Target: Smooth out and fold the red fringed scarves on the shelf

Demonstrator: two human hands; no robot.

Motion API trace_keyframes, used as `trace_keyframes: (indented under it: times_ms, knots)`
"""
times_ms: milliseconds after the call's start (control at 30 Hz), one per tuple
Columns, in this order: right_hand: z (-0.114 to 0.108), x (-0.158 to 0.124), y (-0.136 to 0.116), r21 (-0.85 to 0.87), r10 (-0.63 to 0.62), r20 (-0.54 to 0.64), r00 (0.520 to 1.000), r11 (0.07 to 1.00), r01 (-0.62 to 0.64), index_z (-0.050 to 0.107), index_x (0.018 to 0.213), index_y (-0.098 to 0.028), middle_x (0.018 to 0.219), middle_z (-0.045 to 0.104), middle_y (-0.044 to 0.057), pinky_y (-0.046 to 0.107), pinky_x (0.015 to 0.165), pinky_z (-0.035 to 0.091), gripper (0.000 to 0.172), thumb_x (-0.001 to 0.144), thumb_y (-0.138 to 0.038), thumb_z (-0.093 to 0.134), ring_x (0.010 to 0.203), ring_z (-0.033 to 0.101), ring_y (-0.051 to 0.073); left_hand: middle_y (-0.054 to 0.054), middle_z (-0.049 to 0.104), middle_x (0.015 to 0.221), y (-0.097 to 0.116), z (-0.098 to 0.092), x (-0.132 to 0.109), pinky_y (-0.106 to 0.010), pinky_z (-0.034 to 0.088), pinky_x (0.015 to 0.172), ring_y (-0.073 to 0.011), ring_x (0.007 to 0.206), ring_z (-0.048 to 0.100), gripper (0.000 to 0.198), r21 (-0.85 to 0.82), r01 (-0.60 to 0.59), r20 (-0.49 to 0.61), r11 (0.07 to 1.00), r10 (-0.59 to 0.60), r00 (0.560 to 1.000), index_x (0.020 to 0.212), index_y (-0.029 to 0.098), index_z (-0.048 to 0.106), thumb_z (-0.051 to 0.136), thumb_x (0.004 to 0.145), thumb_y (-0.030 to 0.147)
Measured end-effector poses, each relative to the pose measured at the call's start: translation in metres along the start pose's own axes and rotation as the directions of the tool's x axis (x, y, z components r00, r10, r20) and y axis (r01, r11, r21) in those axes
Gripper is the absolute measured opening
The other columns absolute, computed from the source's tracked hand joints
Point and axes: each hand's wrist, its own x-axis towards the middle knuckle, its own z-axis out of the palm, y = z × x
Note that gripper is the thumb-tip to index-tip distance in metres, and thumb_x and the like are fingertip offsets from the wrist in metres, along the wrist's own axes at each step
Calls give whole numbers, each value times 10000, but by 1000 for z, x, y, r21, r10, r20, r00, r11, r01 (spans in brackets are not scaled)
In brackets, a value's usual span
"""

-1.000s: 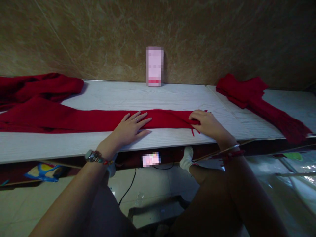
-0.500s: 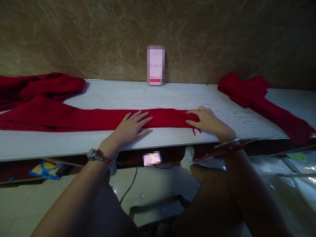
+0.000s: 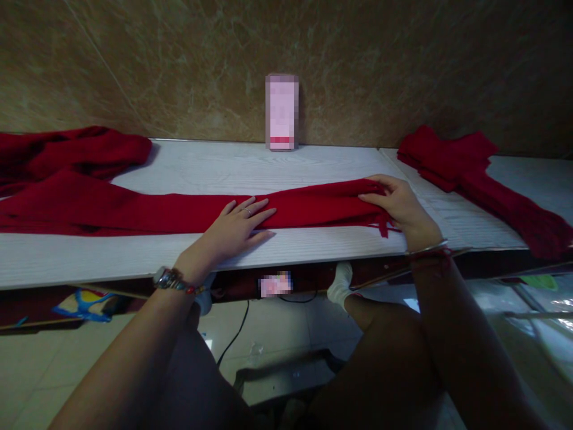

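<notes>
A long red scarf (image 3: 313, 206) lies in a folded strip along the white wood-grain tabletop (image 3: 233, 164), and its left part spreads wider. My left hand (image 3: 239, 226) rests on the strip, fingers spread and pressed lightly on the cloth. At the fringed right end, my right hand (image 3: 396, 206) pinches the scarf between thumb and fingers, with that end raised a little. Short red tassels hang below the right hand. Part of the fringe is hidden behind its fingers.
More red cloth (image 3: 102, 149) is heaped at the back left. Another red fringed scarf (image 3: 461, 161) lies at the right. A blurred-out pink upright object (image 3: 282, 113) leans against the brown marbled wall (image 3: 188, 65). Below the table edge are a blue-and-yellow packet (image 3: 87, 303) and a black cable (image 3: 235, 340).
My right hand has moved right and slightly up, taking the scarf's fringed end with it and stretching the strip. The left hand stays in the same place on the cloth.
</notes>
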Motion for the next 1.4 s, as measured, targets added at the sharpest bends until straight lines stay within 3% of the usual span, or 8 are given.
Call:
trace_keyframes:
  times_ms: [200, 400, 533, 667, 767, 967, 1167, 1400]
  knots:
    - [-7, 2, 7, 99, 149, -128, 980, 986, -137, 696, 793, -218, 691, 662, -8, 298, 537, 521, 193, 601, -210, 721, 581, 614, 148, -102, 492, 1393, 3, -4, 1, -475, 374, 1036, -270, 1289, 438, 457, 14, -49, -119, 999, 50, 992, 1324, 178, 506, 393, 925, 370]
    - [-15, 3, 8, 7, 138, -224, 965, 990, -140, 703, 795, -217, 715, 673, 12, 300, 530, 513, 148, 648, -206, 687, 596, 626, 159, -127, 651, 1190, 11, -11, 3, -402, 493, 914, -234, 1069, 623, 416, -5, 1, -238, 1000, -2, 971, 1246, 146, 582, 314, 947, 255]
    - [-20, 3, 12, -166, 85, -251, 964, 978, -129, 707, 858, -203, 746, 687, 29, 326, 581, 520, 187, 679, -238, 669, 655, 647, 188, -112, 533, 1352, 16, -6, 5, -436, 416, 1012, -239, 1248, 491, 416, -7, -36, -240, 999, 33, 970, 1292, 176, 540, 321, 957, 288]
    - [-22, 1, 22, -412, 60, -77, 995, 907, -86, 715, 823, -194, 791, 705, 47, 364, 679, 523, 162, 676, -243, 670, 755, 658, 224, -89, 362, 1482, 16, 4, 7, -575, 308, 1048, -286, 1363, 321, 437, 0, -13, -79, 1000, 13, 997, 1374, 266, 432, 336, 958, 362]
    - [-21, -2, 26, -490, 68, 17, 998, 870, -51, 720, 831, -194, 847, 717, 58, 391, 728, 515, 172, 677, -247, 663, 802, 654, 242, -76, 346, 1493, 13, 3, 7, -586, 288, 1053, -293, 1374, 295, 433, -29, -13, -38, 999, 12, 999, 1383, 287, 415, 318, 965, 344]
    - [-17, -7, 18, -489, 62, -14, 998, 870, -61, 714, 877, -192, 891, 717, 67, 407, 811, 493, 183, 722, -248, 635, 837, 655, 241, -60, 351, 1493, 4, -6, 2, -602, 315, 1033, -313, 1371, 292, 426, -107, -14, -141, 994, -2, 990, 1373, 291, 434, 305, 967, 288]
    - [-11, -12, 19, -401, 123, 31, 992, 910, -100, 704, 812, -181, 753, 700, 28, 344, 682, 517, 130, 700, -188, 637, 704, 643, 190, -47, 282, 1526, 8, -1, -3, -707, 253, 1000, -397, 1379, 224, 425, -64, 110, 0, 992, -110, 994, 1382, 367, 401, 335, 962, 368]
    - [-10, -13, 26, -385, 62, -81, 995, 919, -88, 696, 808, -219, 735, 686, 14, 350, 653, 521, 125, 695, -206, 645, 679, 629, 189, -66, 263, 1533, 12, -2, -3, -770, 211, 954, -481, 1360, 175, 484, -86, 171, 30, 982, -169, 985, 1411, 391, 339, 343, 936, 480]
